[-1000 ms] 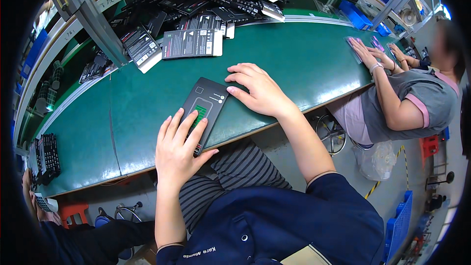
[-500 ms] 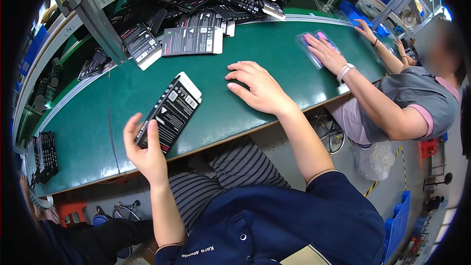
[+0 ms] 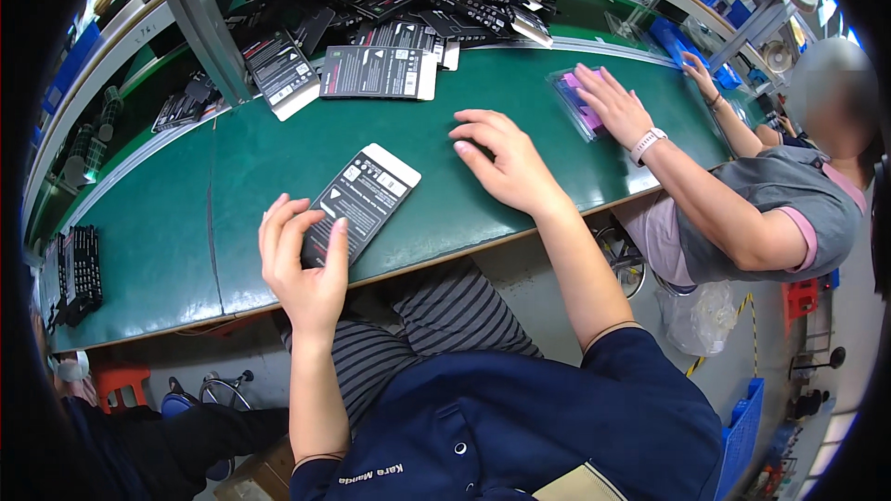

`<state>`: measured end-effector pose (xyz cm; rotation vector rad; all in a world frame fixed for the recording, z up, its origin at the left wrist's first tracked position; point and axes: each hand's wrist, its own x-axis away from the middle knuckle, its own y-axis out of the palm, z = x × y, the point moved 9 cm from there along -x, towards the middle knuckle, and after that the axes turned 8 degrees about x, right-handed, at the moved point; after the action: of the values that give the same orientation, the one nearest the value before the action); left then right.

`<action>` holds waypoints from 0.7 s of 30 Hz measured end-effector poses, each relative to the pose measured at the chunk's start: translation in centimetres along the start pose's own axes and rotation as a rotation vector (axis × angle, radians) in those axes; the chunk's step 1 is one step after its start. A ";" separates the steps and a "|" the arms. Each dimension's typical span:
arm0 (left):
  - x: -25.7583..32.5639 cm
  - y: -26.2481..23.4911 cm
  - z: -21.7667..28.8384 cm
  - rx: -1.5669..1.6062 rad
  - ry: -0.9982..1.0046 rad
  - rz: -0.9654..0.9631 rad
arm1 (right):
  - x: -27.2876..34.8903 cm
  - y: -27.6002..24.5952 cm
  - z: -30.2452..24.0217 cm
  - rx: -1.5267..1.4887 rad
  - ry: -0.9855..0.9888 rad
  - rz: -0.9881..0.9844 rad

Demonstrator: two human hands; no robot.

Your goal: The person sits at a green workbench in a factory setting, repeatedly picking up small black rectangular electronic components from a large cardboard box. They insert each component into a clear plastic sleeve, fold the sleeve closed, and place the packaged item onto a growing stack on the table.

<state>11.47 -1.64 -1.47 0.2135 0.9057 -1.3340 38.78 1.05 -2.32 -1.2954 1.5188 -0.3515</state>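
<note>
Clock directions taken from the black box, twelve pointing away from the wearer. Nearest: striped trousers [image 3: 353, 306] at six, below the edge of the green table [image 3: 260, 223]. Left hand [image 3: 304, 264] between seven and eight, fingers bent, thumb set apart from them, both overlapping the near end of the black box [image 3: 365, 199]; cannot tell whether it grips. The box itself lies at a slant near the front edge of the table, printed face up, white flap toward one. Right hand [image 3: 510, 162] near three, apart from the box, fingers loosely curved and spread a little, nothing held. Stack of black boxes [image 3: 79, 274] between eight and nine, at the table's far left. Past two, a co-worker's hand [image 3: 617, 111] at a clear package with purple contents [image 3: 580, 107]. Farther: a flat box [image 3: 371, 72] at twelve, white flap toward three; a tilted box [image 3: 283, 74] at eleven; behind both, a jumbled heap of black boxes [image 3: 399, 0]
</note>
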 end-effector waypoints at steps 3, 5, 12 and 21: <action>-0.2 0.6 0.0 0.020 -0.008 -0.081 | 0.3 -2.1 1.8 0.134 0.026 0.091; -0.4 1.1 0.1 0.018 -0.050 -0.151 | 0.4 -4.2 4.4 0.330 0.078 0.162; -1.0 4.0 2.1 -0.288 0.058 -0.369 | 3.5 -5.8 8.3 0.628 0.366 0.018; -1.4 6.3 1.4 -0.038 0.033 -0.669 | 3.9 -1.3 0.3 -0.189 0.210 -0.183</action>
<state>17.83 0.29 -1.80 -0.1139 1.0779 -1.9279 40.30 -2.58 -3.42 -1.5935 1.6430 -0.4827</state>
